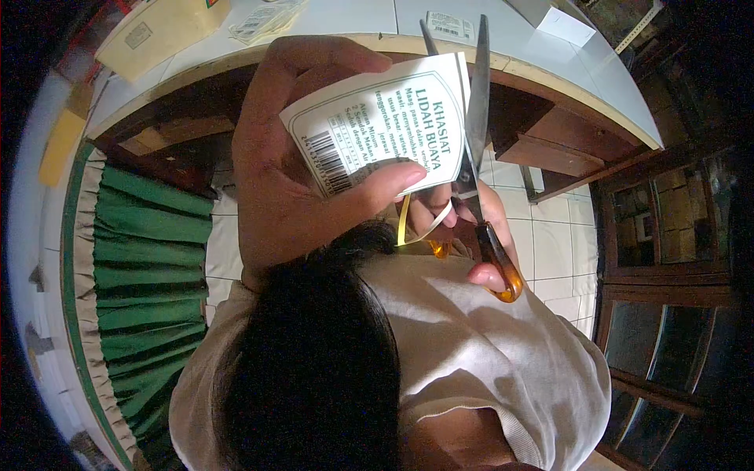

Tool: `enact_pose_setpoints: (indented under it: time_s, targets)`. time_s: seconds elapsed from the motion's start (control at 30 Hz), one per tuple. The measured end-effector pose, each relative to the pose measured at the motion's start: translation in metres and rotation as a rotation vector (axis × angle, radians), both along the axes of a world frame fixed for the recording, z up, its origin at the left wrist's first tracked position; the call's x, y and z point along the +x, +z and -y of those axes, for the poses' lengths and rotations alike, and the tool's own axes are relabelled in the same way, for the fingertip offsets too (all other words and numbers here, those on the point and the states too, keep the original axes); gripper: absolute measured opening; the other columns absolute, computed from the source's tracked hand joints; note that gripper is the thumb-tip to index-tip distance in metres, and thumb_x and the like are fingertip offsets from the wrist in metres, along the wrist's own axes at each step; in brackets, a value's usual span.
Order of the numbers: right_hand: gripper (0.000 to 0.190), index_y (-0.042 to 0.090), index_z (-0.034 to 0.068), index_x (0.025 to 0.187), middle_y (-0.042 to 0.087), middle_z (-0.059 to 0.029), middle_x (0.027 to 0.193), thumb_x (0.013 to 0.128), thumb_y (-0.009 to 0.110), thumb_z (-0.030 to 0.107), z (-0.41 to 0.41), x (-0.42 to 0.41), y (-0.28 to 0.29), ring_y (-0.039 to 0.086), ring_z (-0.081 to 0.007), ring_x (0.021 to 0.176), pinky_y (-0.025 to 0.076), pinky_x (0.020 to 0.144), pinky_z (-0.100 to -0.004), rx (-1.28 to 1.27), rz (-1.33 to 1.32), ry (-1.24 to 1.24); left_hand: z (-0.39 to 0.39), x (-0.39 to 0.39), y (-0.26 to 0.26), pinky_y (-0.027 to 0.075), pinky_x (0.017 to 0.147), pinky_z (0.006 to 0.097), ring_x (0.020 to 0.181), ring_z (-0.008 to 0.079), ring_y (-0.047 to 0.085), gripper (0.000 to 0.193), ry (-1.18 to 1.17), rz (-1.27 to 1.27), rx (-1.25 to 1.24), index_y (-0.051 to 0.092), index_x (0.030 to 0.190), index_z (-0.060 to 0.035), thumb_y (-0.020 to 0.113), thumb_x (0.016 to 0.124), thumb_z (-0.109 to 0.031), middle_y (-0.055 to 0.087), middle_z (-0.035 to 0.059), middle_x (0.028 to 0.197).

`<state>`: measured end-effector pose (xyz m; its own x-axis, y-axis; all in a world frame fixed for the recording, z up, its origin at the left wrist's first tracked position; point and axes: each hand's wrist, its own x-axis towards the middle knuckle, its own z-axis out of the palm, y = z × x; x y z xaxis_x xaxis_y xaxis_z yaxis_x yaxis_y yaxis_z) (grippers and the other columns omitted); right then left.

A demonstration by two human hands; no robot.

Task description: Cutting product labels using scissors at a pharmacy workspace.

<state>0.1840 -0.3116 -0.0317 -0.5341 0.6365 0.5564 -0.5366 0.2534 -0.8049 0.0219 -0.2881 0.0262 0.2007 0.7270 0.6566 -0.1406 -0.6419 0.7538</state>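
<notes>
My left hand (274, 153) pinches a white paper label (347, 126) between thumb and fingers. Green printed writing, a barcode and a border line cover the label's face. My right hand (498, 215) grips scissors (480, 112) with amber-brown handles, its thumb through one loop. The scissor blades are parted, and the label's right edge lies between them. A thin pale strip of paper (433, 228) dangles in a curl below the label, close to the right fingers. Part of the right hand is hidden behind the label and the scissors.
Ahead is a white tiled table (353, 17) with a wooden edge. On it are a cream plastic container (159, 38), a pile of labels (265, 20), another label (450, 25) and a white paper piece (565, 26). A green curtain (153, 253) hangs left; a glazed wooden cabinet (654, 294) stands right.
</notes>
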Motion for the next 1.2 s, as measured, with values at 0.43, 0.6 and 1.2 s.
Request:
enact_pose_setpoints:
  time_s: [0.43,0.6,1.2]
  targets:
    - [0.037,0.031,0.006,0.078,0.035,-0.0025,0.069,0.062,0.06,0.023,0.003,-0.002,-0.001,0.029,-0.0113,0.061,0.023,0.056,-0.0216,-0.078,-0.007,0.061,-0.002,-0.008,0.001,0.042,0.068,0.0254,0.081,0.0156,0.05,0.054,0.025,-0.021,0.003,0.043,0.096,0.0002,0.066,0.049,-0.01,0.048,0.0082,0.09]
    - [0.036,0.031,0.006,0.078,0.034,-0.0025,0.069,0.062,0.06,0.021,0.002,-0.002,0.002,0.028,-0.0111,0.061,0.023,0.055,-0.0217,-0.075,-0.004,0.081,-0.003,-0.012,0.002,0.043,0.068,0.0255,0.08,0.0154,0.05,0.055,0.007,-0.044,0.012,0.042,0.097,0.0005,0.066,0.048,-0.01,0.048,0.0084,0.09]
    - [0.041,0.031,0.007,0.076,0.034,-0.0019,0.068,0.06,0.06,0.031,-0.003,-0.004,-0.006,0.028,-0.0105,0.06,0.022,0.053,-0.0209,-0.006,-0.022,0.1,-0.005,-0.015,0.001,0.043,0.07,0.0272,0.081,0.0156,0.05,0.057,-0.105,-0.069,0.02,0.042,0.098,-0.0001,0.067,0.048,-0.009,0.047,0.009,0.092]
